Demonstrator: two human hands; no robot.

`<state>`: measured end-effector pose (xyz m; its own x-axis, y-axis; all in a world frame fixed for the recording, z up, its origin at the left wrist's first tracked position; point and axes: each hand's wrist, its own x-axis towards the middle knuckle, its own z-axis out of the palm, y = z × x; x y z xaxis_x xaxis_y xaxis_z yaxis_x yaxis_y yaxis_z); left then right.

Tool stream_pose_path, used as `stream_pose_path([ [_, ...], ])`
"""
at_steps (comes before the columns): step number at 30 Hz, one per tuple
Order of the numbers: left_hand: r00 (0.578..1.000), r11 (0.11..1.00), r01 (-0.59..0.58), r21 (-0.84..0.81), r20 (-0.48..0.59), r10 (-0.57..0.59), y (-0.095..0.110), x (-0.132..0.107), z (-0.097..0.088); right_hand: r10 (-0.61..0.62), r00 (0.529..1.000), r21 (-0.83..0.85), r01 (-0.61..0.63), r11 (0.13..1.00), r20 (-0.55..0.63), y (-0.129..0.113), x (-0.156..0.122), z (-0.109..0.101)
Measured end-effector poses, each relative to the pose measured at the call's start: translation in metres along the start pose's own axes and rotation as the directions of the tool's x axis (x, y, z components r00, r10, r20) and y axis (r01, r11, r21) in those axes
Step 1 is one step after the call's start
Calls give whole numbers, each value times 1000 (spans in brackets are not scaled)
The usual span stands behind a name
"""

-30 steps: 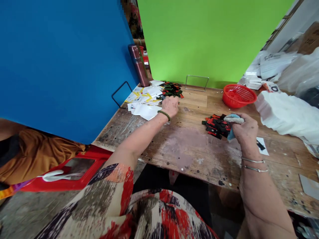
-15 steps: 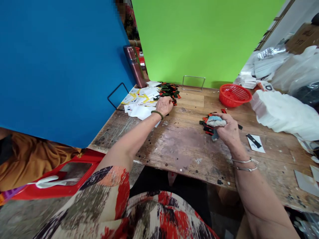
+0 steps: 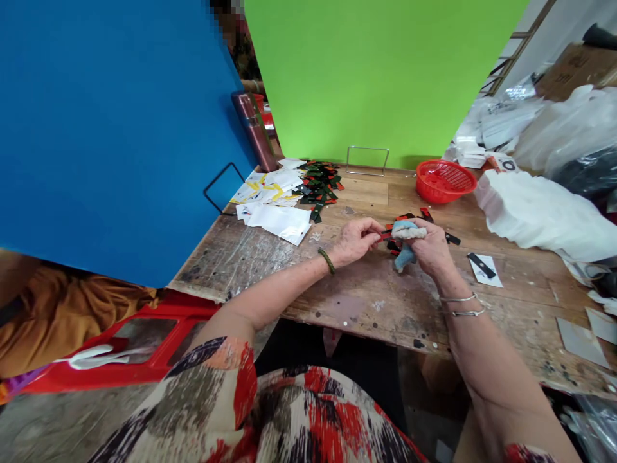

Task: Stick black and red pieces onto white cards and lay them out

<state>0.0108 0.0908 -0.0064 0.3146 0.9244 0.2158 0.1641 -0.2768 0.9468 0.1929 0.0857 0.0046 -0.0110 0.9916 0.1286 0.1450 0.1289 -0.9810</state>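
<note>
The worktop [image 3: 366,302] is scuffed bare wood, all paint blotches and specks. The far left corner has a heap of white paper packets [image 3: 277,215] touching a pile of little green, black and red pieces [image 3: 318,183]. There's a smaller scatter of black-and-red pieces [image 3: 427,213] in the middle. A red plastic basket [image 3: 443,181] sits at the back, with a white plastic bag [image 3: 535,215] just beside it. Grey cards [image 3: 581,341] lie at the right edge.

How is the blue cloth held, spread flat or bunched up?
Bunched up: the cloth is wadded in the right hand, one end hanging down.
</note>
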Motion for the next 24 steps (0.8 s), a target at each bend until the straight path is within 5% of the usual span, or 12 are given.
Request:
stream_pose_path([
  [4,994,892,-112,439,54,99,0,6,-32,8,997,-47,-12,999,-82,-1,4,-10],
  [7,990,568,96,818,-139,32,-3,16,-75,-45,954,-239,-29,971,-297,4,12,-31],
  [10,941,324,339,883,-318,-120,-12,29,-112,-137,910,-492,-80,867,-390,11,18,-51],
  [13,924,266,370,890,-324,-202,-22,42,-127,-230,909,-642,-53,765,-349,17,20,-59],
  [18,929,404,369,837,-351,-121,-27,55,-122,-378,886,-659,116,743,-270,18,18,-52],
  [21,920,707,339,621,-375,-111,-23,51,-101,-405,897,-578,237,781,-179,16,13,-32],
  [24,936,947,291,134,-245,-253,-12,37,-58,-473,879,-524,376,765,-59,15,4,-4],
])
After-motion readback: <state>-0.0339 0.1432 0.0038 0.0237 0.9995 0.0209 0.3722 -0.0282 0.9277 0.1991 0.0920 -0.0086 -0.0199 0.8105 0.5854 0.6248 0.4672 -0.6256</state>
